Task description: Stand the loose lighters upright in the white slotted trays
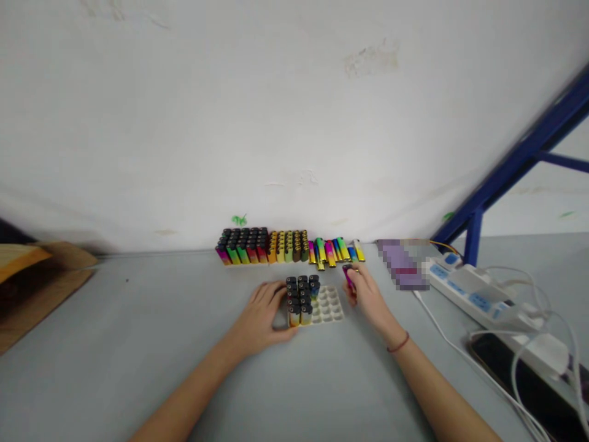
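Now the right hand [368, 298] pinches a tilted magenta lighter [348, 277] just off the far right corner of the white tray [329, 305], while the left hand [261, 312], well apart, rests open against the lighters [301, 301] packed along the tray's left edge

Lighter [348, 279] in R hand [370, 301] partly hidden by fingers [356, 274]; purple item [402, 264] blurred, kind can't be told; phone [519, 380] cut off at bottom R edge.
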Tool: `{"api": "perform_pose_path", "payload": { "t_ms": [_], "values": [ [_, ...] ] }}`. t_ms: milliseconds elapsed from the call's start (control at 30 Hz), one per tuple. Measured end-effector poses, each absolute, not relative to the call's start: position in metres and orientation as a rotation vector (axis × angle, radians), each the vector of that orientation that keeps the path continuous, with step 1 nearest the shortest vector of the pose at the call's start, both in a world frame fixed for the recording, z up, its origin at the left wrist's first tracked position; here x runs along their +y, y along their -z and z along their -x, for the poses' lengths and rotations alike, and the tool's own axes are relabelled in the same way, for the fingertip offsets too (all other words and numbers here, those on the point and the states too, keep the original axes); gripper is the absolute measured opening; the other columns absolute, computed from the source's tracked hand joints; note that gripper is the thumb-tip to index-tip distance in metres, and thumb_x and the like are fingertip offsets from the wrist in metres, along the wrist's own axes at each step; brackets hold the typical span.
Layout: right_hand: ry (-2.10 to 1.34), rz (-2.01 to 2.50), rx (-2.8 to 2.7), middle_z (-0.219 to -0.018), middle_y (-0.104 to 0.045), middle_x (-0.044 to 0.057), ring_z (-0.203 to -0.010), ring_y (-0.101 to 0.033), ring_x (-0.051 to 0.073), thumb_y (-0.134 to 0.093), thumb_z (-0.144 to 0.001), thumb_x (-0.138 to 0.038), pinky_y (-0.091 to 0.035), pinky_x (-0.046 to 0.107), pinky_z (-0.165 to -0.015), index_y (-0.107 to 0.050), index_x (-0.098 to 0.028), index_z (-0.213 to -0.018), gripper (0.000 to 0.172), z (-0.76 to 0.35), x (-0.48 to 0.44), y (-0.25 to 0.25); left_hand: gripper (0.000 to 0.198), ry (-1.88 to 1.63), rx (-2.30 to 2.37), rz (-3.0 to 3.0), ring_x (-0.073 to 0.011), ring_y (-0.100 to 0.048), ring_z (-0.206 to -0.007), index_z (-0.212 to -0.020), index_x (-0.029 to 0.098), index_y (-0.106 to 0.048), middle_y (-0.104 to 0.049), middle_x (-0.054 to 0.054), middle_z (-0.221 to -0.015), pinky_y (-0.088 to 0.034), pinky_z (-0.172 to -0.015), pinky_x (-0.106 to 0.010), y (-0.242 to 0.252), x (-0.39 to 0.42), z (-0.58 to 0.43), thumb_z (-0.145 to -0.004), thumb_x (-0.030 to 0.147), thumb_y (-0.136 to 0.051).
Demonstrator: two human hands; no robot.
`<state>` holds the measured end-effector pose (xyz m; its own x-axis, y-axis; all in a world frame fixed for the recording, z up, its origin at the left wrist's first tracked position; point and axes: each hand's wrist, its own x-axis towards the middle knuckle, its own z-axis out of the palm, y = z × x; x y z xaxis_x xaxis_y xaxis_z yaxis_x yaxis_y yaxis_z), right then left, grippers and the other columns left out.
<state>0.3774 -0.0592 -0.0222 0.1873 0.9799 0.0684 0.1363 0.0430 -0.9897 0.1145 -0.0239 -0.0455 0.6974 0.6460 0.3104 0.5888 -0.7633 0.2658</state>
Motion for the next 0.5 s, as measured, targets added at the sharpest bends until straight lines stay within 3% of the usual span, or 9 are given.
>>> {"api": "perform_pose_path", "payload": {
  "t_ms": [67, 167, 500],
  "values": [
    [-0.909, 1.290, -1.348, -0.065, -0.059, -0.001, -0.061, -0.056, 0.014, -0.046, -0.093, -0.051, -0.046, 0.025, -0.059, -0.053, -0.021, -0.091, 0.031, -0.376, -0.066, 0.008, 0.066, -0.606, 1.002, -2.756, -0.0345, -0.051, -0.118, -0.126, 0.014, -0.052, -0.055, -0.017, -0.128, -0.039, -0.105, -0.052, 0.046, -0.024, -0.115, -0.074, 0.051, -0.068],
    [-0.811, 1.217, -1.568, -0.091, -0.068, 0.007, -0.084, -0.062, 0.018, -0.055, -0.091, -0.047, -0.049, 0.029, -0.074, -0.064, -0.018, -0.095, 0.031, -0.376, -0.073, -0.003, 0.066, -0.615, 0.991, -2.749, -0.0347, -0.050, -0.118, -0.127, 0.015, -0.051, -0.055, -0.016, -0.128, -0.039, -0.105, -0.052, 0.046, -0.024, -0.115, -0.074, 0.050, -0.069],
    [-0.632, 1.251, -1.903, -0.093, -0.073, 0.006, -0.082, -0.068, 0.017, -0.057, -0.093, -0.028, -0.053, 0.028, -0.077, -0.065, -0.019, -0.109, 0.020, -0.365, -0.078, 0.004, 0.066, -0.608, 0.984, -2.739, -0.0349, -0.050, -0.119, -0.127, 0.014, -0.050, -0.054, -0.017, -0.128, -0.039, -0.105, -0.053, 0.045, -0.024, -0.115, -0.075, 0.048, -0.069]
  ]
}}
